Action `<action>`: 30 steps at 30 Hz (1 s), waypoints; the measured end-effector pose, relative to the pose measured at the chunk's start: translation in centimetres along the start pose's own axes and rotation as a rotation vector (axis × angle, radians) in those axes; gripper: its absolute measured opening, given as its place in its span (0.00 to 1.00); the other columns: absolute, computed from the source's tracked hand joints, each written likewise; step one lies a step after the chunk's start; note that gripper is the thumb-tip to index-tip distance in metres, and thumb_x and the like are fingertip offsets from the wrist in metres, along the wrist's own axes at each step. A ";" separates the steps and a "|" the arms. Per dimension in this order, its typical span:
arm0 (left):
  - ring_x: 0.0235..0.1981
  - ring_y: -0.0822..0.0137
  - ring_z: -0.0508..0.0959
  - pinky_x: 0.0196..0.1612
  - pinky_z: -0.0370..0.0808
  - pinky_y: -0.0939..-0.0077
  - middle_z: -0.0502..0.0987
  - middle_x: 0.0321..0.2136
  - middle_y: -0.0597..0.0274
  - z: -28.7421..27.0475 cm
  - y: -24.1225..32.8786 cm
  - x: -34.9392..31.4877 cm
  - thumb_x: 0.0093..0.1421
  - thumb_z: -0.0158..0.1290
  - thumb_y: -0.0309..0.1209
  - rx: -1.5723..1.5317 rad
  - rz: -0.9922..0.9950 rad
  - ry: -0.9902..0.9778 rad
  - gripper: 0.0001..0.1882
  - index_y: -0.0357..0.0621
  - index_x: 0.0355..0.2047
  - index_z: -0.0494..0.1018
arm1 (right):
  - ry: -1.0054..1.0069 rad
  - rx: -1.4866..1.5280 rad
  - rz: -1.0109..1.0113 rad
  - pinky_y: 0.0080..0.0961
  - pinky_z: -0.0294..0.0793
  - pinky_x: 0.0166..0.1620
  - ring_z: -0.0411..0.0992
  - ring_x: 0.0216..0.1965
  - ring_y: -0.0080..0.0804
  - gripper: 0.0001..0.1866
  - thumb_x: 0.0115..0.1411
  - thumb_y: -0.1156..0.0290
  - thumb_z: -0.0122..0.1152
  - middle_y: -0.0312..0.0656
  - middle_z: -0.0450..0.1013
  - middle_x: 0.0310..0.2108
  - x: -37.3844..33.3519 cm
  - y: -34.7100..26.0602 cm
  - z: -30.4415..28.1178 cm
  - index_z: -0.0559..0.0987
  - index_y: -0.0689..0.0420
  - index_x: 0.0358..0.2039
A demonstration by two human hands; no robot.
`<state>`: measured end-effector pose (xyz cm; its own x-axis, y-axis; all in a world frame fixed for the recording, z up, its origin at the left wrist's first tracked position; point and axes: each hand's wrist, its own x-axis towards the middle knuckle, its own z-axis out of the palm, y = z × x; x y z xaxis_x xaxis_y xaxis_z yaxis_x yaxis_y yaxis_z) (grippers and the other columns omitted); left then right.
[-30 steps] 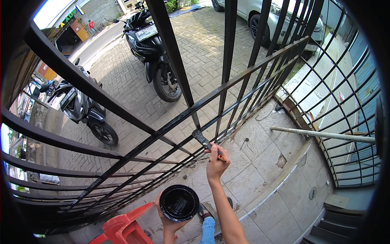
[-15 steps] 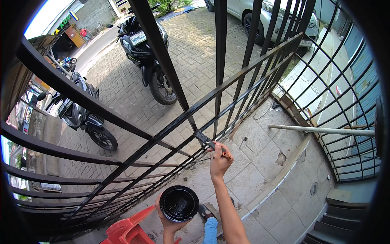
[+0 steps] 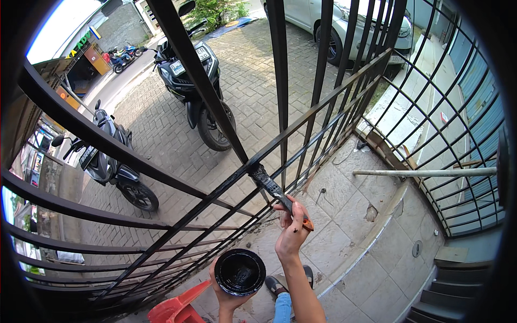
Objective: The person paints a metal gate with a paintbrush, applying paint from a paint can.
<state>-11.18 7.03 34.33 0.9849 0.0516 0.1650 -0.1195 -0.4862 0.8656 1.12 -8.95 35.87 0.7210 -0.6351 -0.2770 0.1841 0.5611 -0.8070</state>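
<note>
My right hand [image 3: 292,230] grips a paintbrush [image 3: 274,189] by its handle, whose orange end sticks out behind the fingers. The brush's dark, paint-coated bristles touch the metal fence [image 3: 229,182] where an upright bar meets the upper of two rails. Wet black paint glistens along parts of that rail. Low in the view, my left hand [image 3: 223,292] is wrapped round the side of a paint can [image 3: 239,273], held upright with its open top facing me. Black paint coats the can's inside and rim.
A red plastic chair [image 3: 177,308] stands at lower left beside my left arm. A pale pole [image 3: 425,173] juts in from the right above the tiled floor [image 3: 344,204]. Dark steps [image 3: 447,301] lie at lower right. Beyond the fence are two parked motorbikes [image 3: 207,102] and a car [image 3: 344,24].
The brush has moved up and slightly left, from the lower rail to the joint at the upper rail. My left hand still holds the can. A motorbike has appeared on the far street.
</note>
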 end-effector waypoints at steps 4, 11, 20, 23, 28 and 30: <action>0.48 0.60 0.68 0.53 0.64 0.66 0.64 0.47 0.53 -0.8 1.4 0.5 0.24 0.71 0.36 0.008 0.007 -0.027 0.57 0.40 0.55 0.50 | 0.037 -0.125 -0.151 0.11 0.50 0.18 0.54 0.13 0.11 0.14 0.58 0.68 0.46 0.44 0.74 0.20 -2.4 -3.2 1.2 0.75 0.66 0.33; 0.49 0.59 0.68 0.53 0.64 0.66 0.64 0.48 0.51 -1.2 3.1 0.7 0.25 0.71 0.35 -0.050 0.026 -0.056 0.56 0.39 0.54 0.50 | -0.043 -0.293 -0.349 0.12 0.64 0.20 0.67 0.15 0.19 0.14 0.59 0.68 0.48 0.45 0.74 0.21 -1.2 -1.9 3.5 0.75 0.69 0.33; 0.48 0.59 0.68 0.52 0.65 0.66 0.64 0.48 0.51 -2.9 3.5 -0.2 0.25 0.71 0.35 -0.079 0.020 -0.051 0.56 0.39 0.54 0.49 | -0.109 -0.278 -0.257 0.20 0.75 0.25 0.75 0.21 0.30 0.13 0.58 0.71 0.46 0.49 0.74 0.21 -0.1 -4.0 4.7 0.74 0.70 0.32; 0.48 0.59 0.69 0.52 0.65 0.67 0.64 0.47 0.51 -3.5 3.5 -0.3 0.25 0.71 0.36 -0.078 0.011 -0.062 0.57 0.39 0.54 0.49 | -0.141 -0.076 -0.229 0.20 0.75 0.25 0.75 0.21 0.29 0.13 0.59 0.71 0.45 0.48 0.74 0.21 -0.5 -4.9 5.8 0.74 0.70 0.32; 0.48 0.59 0.69 0.52 0.65 0.67 0.64 0.47 0.52 -4.0 4.0 -0.7 0.25 0.71 0.36 -0.107 -0.021 -0.040 0.57 0.39 0.54 0.49 | -0.050 -0.148 -0.273 0.19 0.75 0.25 0.73 0.18 0.27 0.14 0.58 0.72 0.44 0.47 0.73 0.20 -0.4 -5.2 5.7 0.74 0.71 0.31; 0.48 0.59 0.69 0.51 0.65 0.67 0.64 0.47 0.52 -4.3 4.9 -0.4 0.25 0.71 0.37 -0.065 0.032 -0.035 0.57 0.39 0.54 0.48 | -0.085 -0.151 -0.301 0.19 0.75 0.25 0.73 0.18 0.27 0.14 0.58 0.72 0.44 0.47 0.73 0.20 -1.0 -6.3 7.1 0.74 0.71 0.31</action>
<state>-12.67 8.33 40.57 0.9841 0.0061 0.1777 -0.1579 -0.4295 0.8892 4.03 -8.07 44.92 0.7038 -0.7100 0.0242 0.3007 0.2668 -0.9157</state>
